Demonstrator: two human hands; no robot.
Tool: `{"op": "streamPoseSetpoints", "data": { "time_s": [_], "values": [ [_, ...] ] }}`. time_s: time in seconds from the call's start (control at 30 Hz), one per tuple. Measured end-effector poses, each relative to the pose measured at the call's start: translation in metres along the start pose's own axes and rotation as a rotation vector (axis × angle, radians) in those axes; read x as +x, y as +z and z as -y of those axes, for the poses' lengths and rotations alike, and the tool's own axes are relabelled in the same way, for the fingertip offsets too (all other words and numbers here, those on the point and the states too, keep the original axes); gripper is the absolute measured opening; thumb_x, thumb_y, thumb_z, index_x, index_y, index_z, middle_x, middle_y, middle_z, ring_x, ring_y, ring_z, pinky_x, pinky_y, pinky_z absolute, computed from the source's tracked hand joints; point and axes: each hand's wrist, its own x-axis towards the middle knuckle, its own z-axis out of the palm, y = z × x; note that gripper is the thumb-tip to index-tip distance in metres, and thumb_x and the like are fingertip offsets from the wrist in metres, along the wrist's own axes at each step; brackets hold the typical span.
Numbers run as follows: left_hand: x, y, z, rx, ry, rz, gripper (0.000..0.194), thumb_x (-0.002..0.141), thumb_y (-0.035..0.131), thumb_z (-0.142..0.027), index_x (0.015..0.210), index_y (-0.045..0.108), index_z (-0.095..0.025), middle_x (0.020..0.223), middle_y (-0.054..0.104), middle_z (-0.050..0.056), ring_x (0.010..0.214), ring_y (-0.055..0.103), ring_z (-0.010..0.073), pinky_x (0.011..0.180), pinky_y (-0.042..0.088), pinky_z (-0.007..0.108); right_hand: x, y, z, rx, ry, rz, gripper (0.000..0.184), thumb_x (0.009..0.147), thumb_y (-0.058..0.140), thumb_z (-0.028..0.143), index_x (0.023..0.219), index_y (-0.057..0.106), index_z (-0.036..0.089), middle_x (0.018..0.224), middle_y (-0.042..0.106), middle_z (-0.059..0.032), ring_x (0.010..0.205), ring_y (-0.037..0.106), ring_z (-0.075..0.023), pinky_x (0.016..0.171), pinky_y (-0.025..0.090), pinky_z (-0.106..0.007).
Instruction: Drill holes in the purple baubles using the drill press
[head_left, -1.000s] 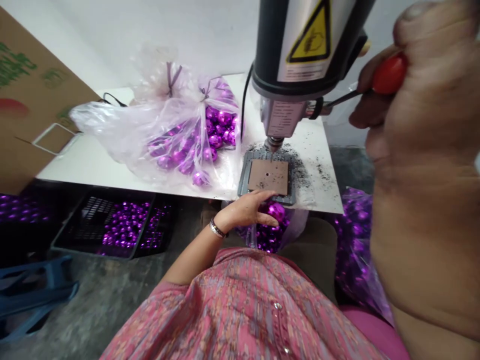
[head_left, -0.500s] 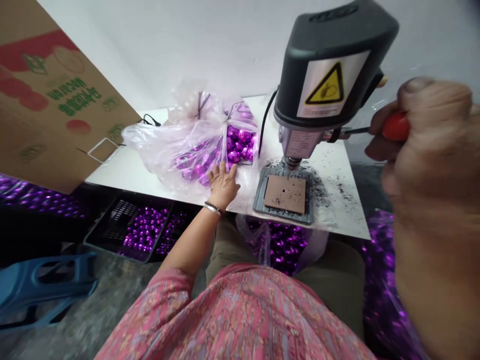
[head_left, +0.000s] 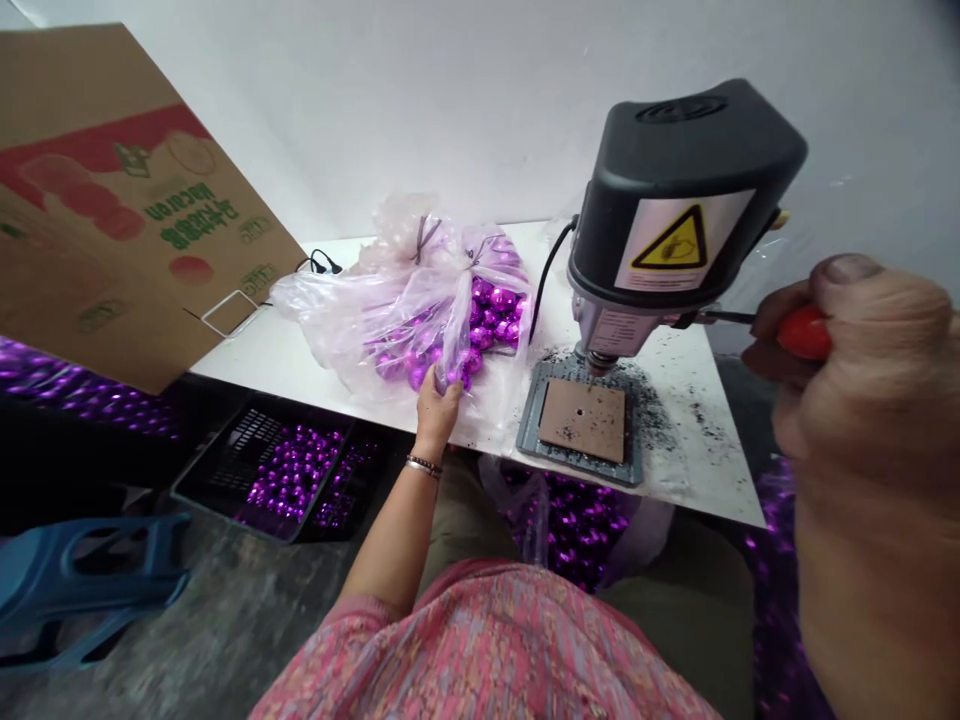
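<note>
My right hand (head_left: 877, 350), large at the right edge, is closed around the red knob (head_left: 804, 332) on the lever of a small drill press (head_left: 686, 190). Beneath its chuck lies a brown square board (head_left: 582, 420) with a small hole, on the grey metal base (head_left: 530, 425). My left hand (head_left: 437, 412) pinches the near edge of a clear plastic bag (head_left: 330, 305). Shiny purple balls (head_left: 499, 310) fill the bag and show at its mouth, right by my fingertips. Whether a ball is also between those fingers is hard to see.
Dark shavings (head_left: 660, 410) are scattered over the white table (head_left: 720, 465) around the base. A cardboard box (head_left: 135, 230) stands at the left. Below are a black crate (head_left: 225, 500) of purple balls and a blue stool (head_left: 82, 580). An open bag of balls (head_left: 585, 530) sits between my knees.
My left hand, spread over the bag before, has closed on its near edge, and more balls show at the mouth. My right hand stays on the knob. The view has tilted up slightly.
</note>
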Motion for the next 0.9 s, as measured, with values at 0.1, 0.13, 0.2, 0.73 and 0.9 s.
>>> {"op": "streamPoseSetpoints", "data": {
  "time_s": [0.1, 0.13, 0.2, 0.73, 0.9],
  "values": [
    [-0.005, 0.000, 0.004, 0.083, 0.017, 0.034, 0.040, 0.099, 0.052, -0.026, 0.137, 0.061, -0.016, 0.135, 0.070, 0.017, 0.129, 0.066, 0.0283, 0.114, 0.050, 0.044, -0.001, -0.003, -0.004, -0.024, -0.055, 0.049, 0.046, 0.091, 0.057, 0.050, 0.066, 0.063, 0.012, 0.059, 0.053, -0.0002, 0.053, 0.050, -0.0039, 0.047, 0.036, -0.019],
    [-0.008, -0.001, 0.005, 0.124, 0.009, 0.011, 0.041, 0.100, 0.048, -0.023, 0.137, 0.062, -0.014, 0.135, 0.070, 0.019, 0.130, 0.065, 0.0294, 0.114, 0.049, 0.046, -0.001, -0.003, -0.002, -0.039, -0.048, 0.065, 0.045, 0.093, 0.055, 0.048, 0.066, 0.063, 0.012, 0.060, 0.053, 0.0004, 0.054, 0.049, -0.0026, 0.049, 0.034, -0.019],
    [-0.014, -0.002, 0.005, 0.226, 0.021, -0.095, 0.045, 0.097, 0.048, -0.018, 0.141, 0.059, -0.010, 0.139, 0.066, 0.024, 0.134, 0.062, 0.0325, 0.117, 0.047, 0.050, -0.004, -0.004, 0.003, -0.070, -0.008, 0.097, 0.043, 0.097, 0.051, 0.043, 0.068, 0.063, 0.012, 0.062, 0.052, 0.0015, 0.058, 0.049, -0.0008, 0.054, 0.033, -0.020],
    [0.002, 0.007, -0.018, 0.520, 0.384, 0.362, 0.062, 0.074, 0.072, -0.003, 0.134, 0.066, -0.015, 0.135, 0.068, 0.021, 0.130, 0.063, 0.0366, 0.113, 0.050, 0.051, 0.001, -0.010, -0.008, -0.135, -0.169, 0.147, 0.035, 0.095, 0.050, 0.027, 0.065, 0.062, 0.015, 0.054, 0.049, -0.0010, 0.054, 0.047, -0.0045, 0.055, 0.034, -0.021],
    [-0.015, -0.002, -0.040, -0.143, 0.153, 0.403, 0.059, 0.086, 0.071, -0.032, 0.141, 0.056, -0.019, 0.120, 0.071, 0.012, 0.105, 0.070, 0.0239, 0.093, 0.058, 0.039, 0.000, -0.009, -0.008, -0.130, -0.195, 0.144, 0.042, 0.096, 0.052, 0.040, 0.065, 0.062, 0.014, 0.056, 0.049, -0.0019, 0.057, 0.047, -0.0049, 0.057, 0.033, -0.025]
  ]
}}
